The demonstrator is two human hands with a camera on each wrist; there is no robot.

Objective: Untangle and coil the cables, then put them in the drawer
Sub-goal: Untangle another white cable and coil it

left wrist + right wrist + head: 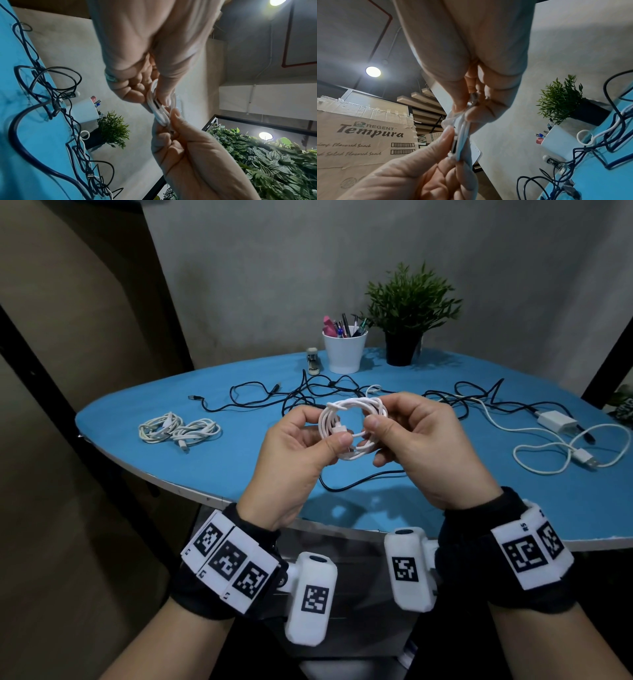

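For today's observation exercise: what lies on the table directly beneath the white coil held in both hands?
Below the white coil, pinched by the left hand and right hand, black cables cross the blue table. The hands cover the rest.

Both forearms reached forward side by side, each wrist wrapped in a dark band. The left hand [294, 453] and right hand [421, 446] met palms inward (thumbs uppermost), raised above the tabletop [171, 460]. Fingers [378, 426] of both curled, pinching the white cable coil [349, 422] between them.
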